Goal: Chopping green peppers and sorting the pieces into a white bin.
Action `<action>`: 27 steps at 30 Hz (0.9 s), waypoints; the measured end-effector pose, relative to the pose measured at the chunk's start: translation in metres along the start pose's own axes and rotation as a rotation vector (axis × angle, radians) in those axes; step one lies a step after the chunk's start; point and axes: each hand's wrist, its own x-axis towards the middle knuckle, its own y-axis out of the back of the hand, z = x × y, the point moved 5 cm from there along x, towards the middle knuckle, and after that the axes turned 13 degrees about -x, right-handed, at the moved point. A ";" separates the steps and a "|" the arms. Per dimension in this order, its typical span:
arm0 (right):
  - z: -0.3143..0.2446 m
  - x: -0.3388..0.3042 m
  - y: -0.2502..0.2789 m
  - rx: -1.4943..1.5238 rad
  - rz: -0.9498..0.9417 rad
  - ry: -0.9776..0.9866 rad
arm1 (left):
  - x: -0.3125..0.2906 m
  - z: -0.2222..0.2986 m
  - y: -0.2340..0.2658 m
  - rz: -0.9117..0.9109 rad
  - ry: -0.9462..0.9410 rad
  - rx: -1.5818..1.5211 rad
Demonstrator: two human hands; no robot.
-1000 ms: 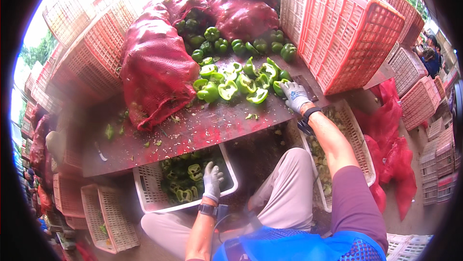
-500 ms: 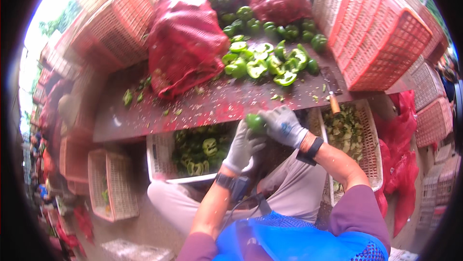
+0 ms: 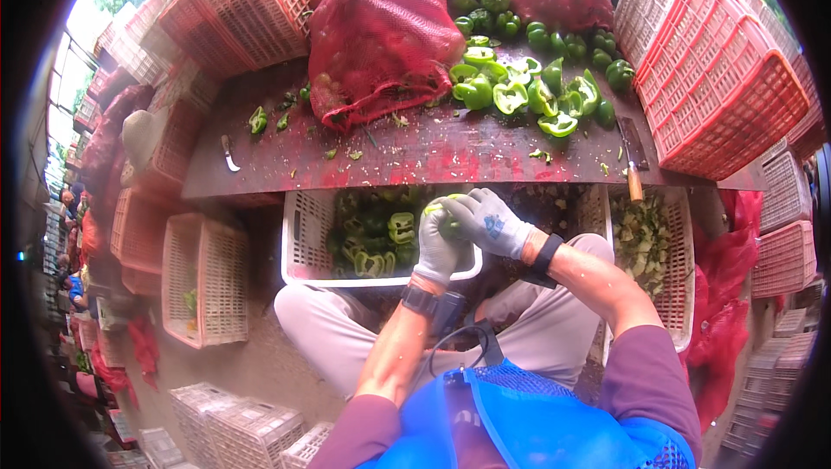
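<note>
1 green pepper (image 3: pixel 449 227) in both hands, just above white crate (image 3: pixel 381 282). L hand (image 3: pixel 439 248) fingers clamped round it, R hand (image 3: pixel 486 220) fingers clamped on it too. Done: approx. 10 cut pieces (image 3: pixel 509 97) on table (image 3: pixel 286 166), more in crate, can't count. Still uncut: 12+ whole peppers (image 3: pixel 537 38) at back, some hidden. 2 knives (image 3: pixel 635 183) on table, 1 ea. side.

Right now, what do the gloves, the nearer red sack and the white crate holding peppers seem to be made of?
Gloves: matte pale grey, probably knitted fabric, hugging the hands closely; any coating is unclear.
Red sack: likely plastic mesh with slight sheen, its netted weave showing.
White crate: seemingly moulded plastic, with smooth rim and slotted wall.
</note>
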 end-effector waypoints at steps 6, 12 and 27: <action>-0.013 0.013 -0.034 0.067 0.062 -0.088 | 0.005 0.033 0.023 0.147 -0.158 0.167; 0.008 0.031 -0.076 0.470 -0.247 -0.625 | -0.005 0.040 0.020 0.288 -0.234 0.212; 0.150 -0.220 0.102 -0.334 -0.335 -1.078 | 0.009 0.095 0.118 0.326 -0.020 1.886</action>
